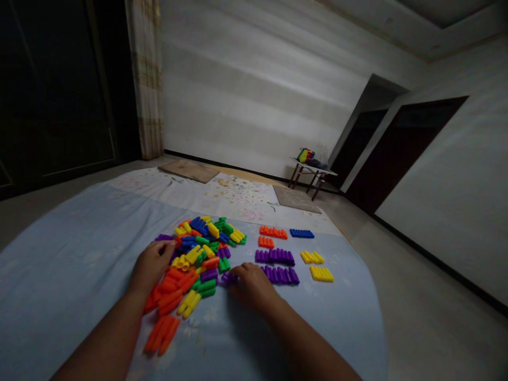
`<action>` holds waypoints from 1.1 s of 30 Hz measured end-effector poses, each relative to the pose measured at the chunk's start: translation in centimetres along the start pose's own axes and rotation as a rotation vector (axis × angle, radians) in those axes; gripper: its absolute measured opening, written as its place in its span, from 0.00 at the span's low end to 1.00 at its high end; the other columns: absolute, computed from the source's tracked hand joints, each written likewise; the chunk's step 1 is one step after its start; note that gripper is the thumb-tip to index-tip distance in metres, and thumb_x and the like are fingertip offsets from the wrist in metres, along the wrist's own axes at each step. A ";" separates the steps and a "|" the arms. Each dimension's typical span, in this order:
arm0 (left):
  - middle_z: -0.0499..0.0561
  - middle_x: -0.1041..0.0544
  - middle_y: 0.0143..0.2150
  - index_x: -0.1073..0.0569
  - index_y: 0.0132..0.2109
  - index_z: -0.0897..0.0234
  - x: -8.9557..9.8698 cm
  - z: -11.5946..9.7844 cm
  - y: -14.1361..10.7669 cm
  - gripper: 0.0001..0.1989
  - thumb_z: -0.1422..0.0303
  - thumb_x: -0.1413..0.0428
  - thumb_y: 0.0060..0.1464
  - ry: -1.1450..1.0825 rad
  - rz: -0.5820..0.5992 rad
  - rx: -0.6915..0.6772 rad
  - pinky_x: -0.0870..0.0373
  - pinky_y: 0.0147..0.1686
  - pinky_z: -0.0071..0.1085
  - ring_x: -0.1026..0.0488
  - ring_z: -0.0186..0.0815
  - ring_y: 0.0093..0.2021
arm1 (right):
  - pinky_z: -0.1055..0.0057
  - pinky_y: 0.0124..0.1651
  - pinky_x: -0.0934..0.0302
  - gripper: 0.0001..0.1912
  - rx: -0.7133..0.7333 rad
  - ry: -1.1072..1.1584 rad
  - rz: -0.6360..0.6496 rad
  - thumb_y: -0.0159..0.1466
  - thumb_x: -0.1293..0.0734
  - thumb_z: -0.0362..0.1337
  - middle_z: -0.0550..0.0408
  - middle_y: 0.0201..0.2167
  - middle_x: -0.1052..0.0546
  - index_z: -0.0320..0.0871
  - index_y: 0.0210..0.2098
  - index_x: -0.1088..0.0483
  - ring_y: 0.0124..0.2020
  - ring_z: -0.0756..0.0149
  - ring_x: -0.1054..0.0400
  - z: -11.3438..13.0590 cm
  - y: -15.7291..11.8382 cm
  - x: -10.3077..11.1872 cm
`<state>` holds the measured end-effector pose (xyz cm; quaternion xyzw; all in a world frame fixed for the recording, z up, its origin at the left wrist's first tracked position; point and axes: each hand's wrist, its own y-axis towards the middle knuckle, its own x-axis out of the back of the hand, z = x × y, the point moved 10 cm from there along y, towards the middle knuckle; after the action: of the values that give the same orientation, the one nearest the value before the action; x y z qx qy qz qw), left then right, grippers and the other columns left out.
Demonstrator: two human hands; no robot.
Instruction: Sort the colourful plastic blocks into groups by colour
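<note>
Nearest: one orange block (162, 334) on the blue cloth (337, 333). Right hand (254, 286): fingers bent down at a purple block (227, 279); from here I cannot tell whether clamped. Left hand (153, 267): fingers curled against the mixed pile (193, 255); grip likewise unclear. Pile too heaped to count; judged as what is left. Done, right side: two purple rows (280, 275), two yellow rows (321, 274); farther, two orange rows (273, 233), one blue row (302, 233).

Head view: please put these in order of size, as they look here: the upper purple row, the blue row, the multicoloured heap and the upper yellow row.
1. Multicoloured heap
2. Upper purple row
3. Upper yellow row and blue row: too alike to rank.
</note>
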<state>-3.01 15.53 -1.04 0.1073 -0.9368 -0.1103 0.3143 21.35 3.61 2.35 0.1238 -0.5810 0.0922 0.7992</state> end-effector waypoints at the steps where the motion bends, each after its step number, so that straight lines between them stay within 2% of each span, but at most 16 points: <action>1: 0.56 0.23 0.38 0.25 0.37 0.67 0.1 -0.1 0.0 0.23 0.53 0.55 0.49 -0.003 -0.005 -0.007 0.33 0.42 0.32 0.27 0.41 0.41 | 0.69 0.47 0.42 0.18 -0.017 0.013 -0.009 0.57 0.38 0.33 0.49 0.42 0.25 0.43 0.48 0.31 0.44 0.61 0.32 -0.1 -0.2 0.1; 5: 0.55 0.22 0.37 0.25 0.36 0.66 0.4 -0.4 -0.1 0.23 0.53 0.54 0.48 0.000 -0.034 -0.021 0.33 0.42 0.31 0.27 0.41 0.40 | 0.71 0.42 0.41 0.20 -0.083 0.066 0.023 0.60 0.41 0.32 0.51 0.37 0.22 0.43 0.52 0.35 0.39 0.64 0.29 -0.8 -0.8 -0.2; 9: 0.56 0.22 0.38 0.25 0.36 0.66 0.4 -0.3 -0.2 0.23 0.53 0.54 0.48 0.005 -0.033 -0.013 0.33 0.42 0.31 0.27 0.41 0.41 | 0.68 0.45 0.42 0.18 -0.115 -0.011 0.010 0.59 0.41 0.31 0.50 0.38 0.22 0.44 0.48 0.31 0.42 0.61 0.30 -1.6 -1.0 0.4; 12: 0.56 0.23 0.39 0.24 0.37 0.66 0.2 -0.3 -0.1 0.23 0.53 0.55 0.48 -0.005 -0.022 -0.020 0.33 0.43 0.32 0.27 0.41 0.41 | 0.67 0.49 0.44 0.18 -0.066 -0.009 -0.030 0.59 0.41 0.30 0.49 0.43 0.25 0.43 0.48 0.31 0.47 0.60 0.34 -1.3 -1.0 1.5; 14: 0.56 0.22 0.38 0.24 0.38 0.66 0.2 -0.3 -0.1 0.23 0.53 0.55 0.49 -0.014 -0.023 -0.029 0.33 0.43 0.32 0.28 0.40 0.41 | 0.66 0.52 0.47 0.22 0.004 0.013 -0.008 0.57 0.40 0.28 0.50 0.48 0.27 0.45 0.50 0.32 0.51 0.61 0.38 -0.6 -1.0 1.9; 17: 0.55 0.22 0.37 0.24 0.36 0.66 0.3 -0.3 0.0 0.22 0.53 0.54 0.48 -0.019 -0.042 -0.034 0.33 0.42 0.32 0.28 0.40 0.40 | 0.64 0.54 0.50 0.27 0.099 0.026 0.078 0.55 0.39 0.26 0.53 0.54 0.32 0.48 0.54 0.36 0.54 0.60 0.41 0.3 -0.9 1.3; 21: 0.54 0.22 0.35 0.25 0.36 0.65 0.3 -0.3 0.0 0.22 0.53 0.54 0.48 -0.012 -0.025 -0.032 0.32 0.39 0.31 0.27 0.40 0.39 | 0.60 0.54 0.51 0.25 0.082 0.018 0.157 0.56 0.37 0.29 0.53 0.52 0.29 0.49 0.52 0.34 0.53 0.58 0.40 -0.4 -0.6 -0.2; 28: 0.54 0.22 0.36 0.25 0.36 0.66 -0.1 0.0 0.0 0.23 0.53 0.55 0.49 -0.011 0.000 -0.011 0.33 0.38 0.31 0.28 0.40 0.40 | 0.61 0.52 0.49 0.25 0.048 0.042 0.118 0.54 0.32 0.37 0.51 0.48 0.28 0.49 0.52 0.34 0.50 0.57 0.37 -1.3 -0.5 -0.6; 30: 0.54 0.22 0.35 0.25 0.36 0.65 -0.1 0.1 0.1 0.23 0.53 0.55 0.48 -0.013 -0.007 -0.019 0.33 0.38 0.30 0.28 0.40 0.39 | 0.61 0.53 0.50 0.25 0.039 0.046 0.094 0.55 0.32 0.37 0.51 0.48 0.28 0.49 0.53 0.35 0.51 0.57 0.38 -1.6 -0.3 0.0; 33: 0.53 0.23 0.35 0.25 0.35 0.65 0.0 0.0 0.1 0.23 0.52 0.55 0.49 -0.004 -0.017 -0.029 0.33 0.38 0.30 0.28 0.40 0.39 | 0.61 0.52 0.50 0.25 -0.038 0.027 -0.002 0.56 0.32 0.37 0.50 0.49 0.28 0.48 0.53 0.35 0.52 0.57 0.39 -3.6 0.2 2.0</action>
<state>-3.02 15.60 -1.02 0.1104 -0.9348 -0.1268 0.3129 25.12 4.87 3.20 0.1080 -0.5715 0.0820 0.8093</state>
